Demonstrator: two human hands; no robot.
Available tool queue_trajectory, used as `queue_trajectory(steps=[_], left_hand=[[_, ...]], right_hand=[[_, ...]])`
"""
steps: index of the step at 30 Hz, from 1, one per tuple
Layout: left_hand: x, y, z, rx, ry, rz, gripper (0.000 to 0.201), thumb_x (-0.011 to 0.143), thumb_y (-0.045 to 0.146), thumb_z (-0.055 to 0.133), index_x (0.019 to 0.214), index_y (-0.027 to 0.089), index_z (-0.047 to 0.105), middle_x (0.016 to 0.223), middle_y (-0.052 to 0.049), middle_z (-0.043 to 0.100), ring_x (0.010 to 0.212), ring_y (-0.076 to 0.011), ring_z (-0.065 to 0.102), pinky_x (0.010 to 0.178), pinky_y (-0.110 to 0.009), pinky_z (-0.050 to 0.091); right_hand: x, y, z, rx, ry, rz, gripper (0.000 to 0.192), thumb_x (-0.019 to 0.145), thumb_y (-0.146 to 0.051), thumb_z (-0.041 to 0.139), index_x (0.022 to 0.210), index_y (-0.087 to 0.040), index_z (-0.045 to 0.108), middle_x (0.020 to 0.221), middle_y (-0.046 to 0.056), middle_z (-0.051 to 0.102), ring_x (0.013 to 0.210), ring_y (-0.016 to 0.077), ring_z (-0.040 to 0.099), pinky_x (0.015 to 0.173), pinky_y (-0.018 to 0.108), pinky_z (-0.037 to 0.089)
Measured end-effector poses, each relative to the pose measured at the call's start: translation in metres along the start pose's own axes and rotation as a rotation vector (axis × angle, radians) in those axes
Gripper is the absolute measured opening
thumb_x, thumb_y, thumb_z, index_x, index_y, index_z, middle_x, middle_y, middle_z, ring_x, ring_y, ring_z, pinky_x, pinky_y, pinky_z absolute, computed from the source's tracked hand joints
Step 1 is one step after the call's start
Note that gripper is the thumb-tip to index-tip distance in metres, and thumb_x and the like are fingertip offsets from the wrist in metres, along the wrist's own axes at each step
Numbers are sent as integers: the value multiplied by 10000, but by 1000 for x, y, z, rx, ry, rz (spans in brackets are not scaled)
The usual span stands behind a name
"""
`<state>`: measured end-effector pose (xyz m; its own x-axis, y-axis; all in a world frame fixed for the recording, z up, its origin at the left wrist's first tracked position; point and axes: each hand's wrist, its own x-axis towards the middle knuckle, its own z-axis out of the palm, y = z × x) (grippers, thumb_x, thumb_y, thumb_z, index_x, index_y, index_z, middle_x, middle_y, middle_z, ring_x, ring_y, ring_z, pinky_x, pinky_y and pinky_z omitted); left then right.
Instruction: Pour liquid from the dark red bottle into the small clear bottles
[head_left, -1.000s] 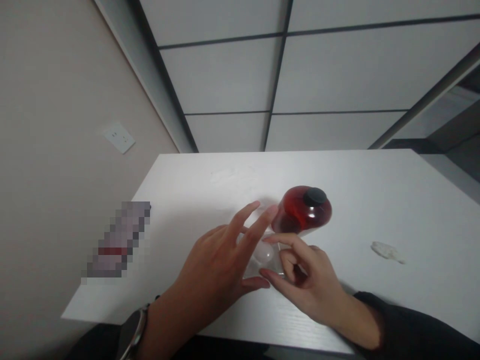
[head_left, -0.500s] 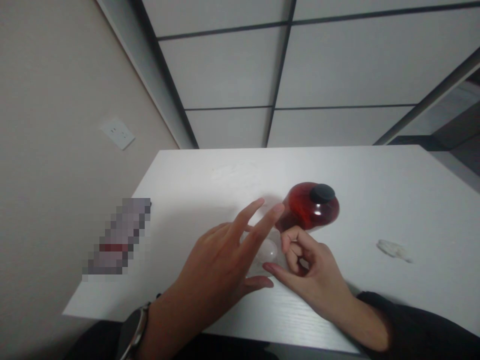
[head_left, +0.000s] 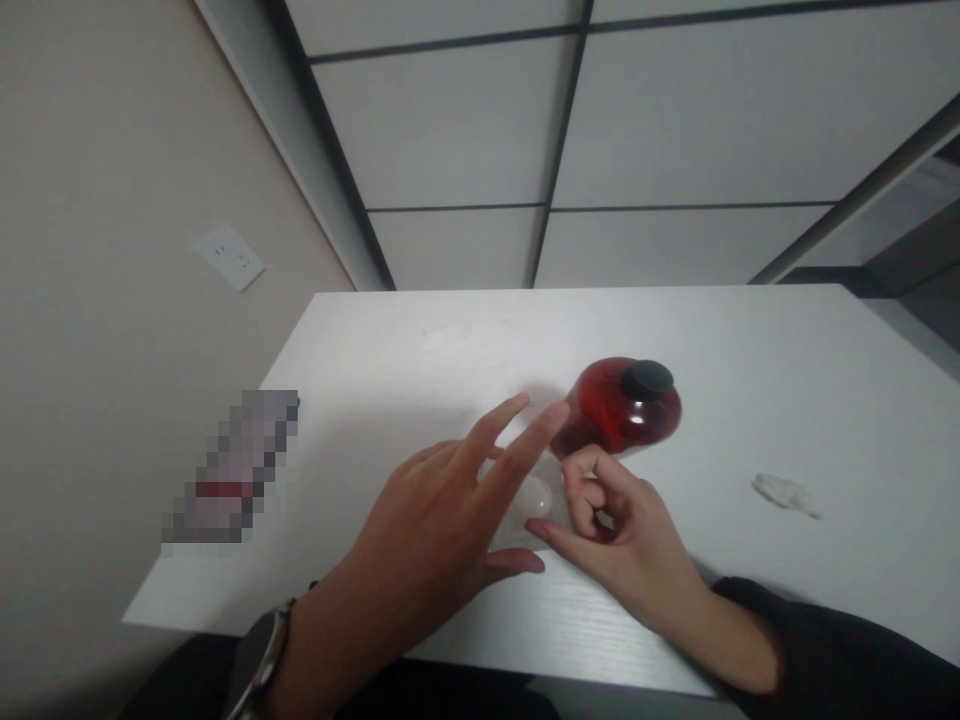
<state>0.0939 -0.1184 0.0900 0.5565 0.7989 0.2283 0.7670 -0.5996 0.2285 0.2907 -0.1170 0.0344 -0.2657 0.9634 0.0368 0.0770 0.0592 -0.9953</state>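
- The left hand (head_left: 442,520) lies low over the white worktop (head_left: 750,350), fingers spread and stretched toward the far side, the thumb reaching right along the surface; its grip is wide apart and closes on nothing.
- Under and between the two hands sits a small clear plastic container (head_left: 536,500) with a pale rounded shape inside; it is partly hidden by the left fingers, so its outline is hard to make out.
- The left thumb tip lies just beside the container's near edge; whether it touches cannot be told.
- The right hand (head_left: 626,545) rests on the worktop right of the container, its index finger curled round to the thumb in a small ring, the other fingers stretched left along the container's near side. Whether this grip pinches any part of the container cannot be told.
- Just beyond the right hand stands a round red translucent bottle (head_left: 626,410) with a black cap (head_left: 647,378), upright, near the container's far-right side.
- The tip of the left middle finger appears just beside the bottle's left flank.
- A small whitish smear or scrap (head_left: 784,492) lies on the worktop well to the right, apart from the hands.
- A wristwatch (head_left: 259,660) sits on the left wrist; a dark sleeve (head_left: 847,650) covers the right forearm.
- A white wall socket (head_left: 228,256) shows on the beige wall to the left.
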Motion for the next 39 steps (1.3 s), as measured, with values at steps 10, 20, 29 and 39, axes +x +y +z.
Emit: queue_trajectory(steps=[10, 20, 29, 39], left_hand=[[-1, 1, 0, -1, -8, 1, 1305, 607, 349, 1041, 1618, 237, 223, 1616, -189, 518, 1149, -324, 760, 841, -400, 675], [-1, 1, 0, -1, -16, 8, 1194, 720, 368, 982, 1631, 240, 221, 1592, -185, 546, 1222, -320, 730, 866, -387, 666], [-1, 1, 1, -23, -12, 26, 1124, 786, 382, 936, 1636, 233, 217, 1589, -192, 547, 1220, -322, 728, 894, -401, 652], [0, 1, 0, -20, -37, 25, 1128, 790, 389, 935, 1637, 256, 201, 1570, -178, 569, 1259, -328, 710, 905, -404, 642]], right_hand=[[-1, 1, -4, -116, -32, -143, 172, 888, -241, 758, 1053, -195, 745, 531, -135, 310, 446, 71, 270, 442, 218, 224], [0, 4, -5, -181, -11, -239, 213, 913, -331, 791, 1083, -203, 783, 525, -122, 346, 436, 78, 291, 440, 228, 266], [0, 2, -4, -250, -1, -312, 262, 956, -330, 736, 1187, -219, 789, 497, -116, 357, 411, 86, 338, 439, 235, 304], [3, 5, -4, -291, 22, -265, 346, 934, -555, 740, 937, -213, 784, 483, -100, 396, 415, 88, 331, 443, 251, 296]])
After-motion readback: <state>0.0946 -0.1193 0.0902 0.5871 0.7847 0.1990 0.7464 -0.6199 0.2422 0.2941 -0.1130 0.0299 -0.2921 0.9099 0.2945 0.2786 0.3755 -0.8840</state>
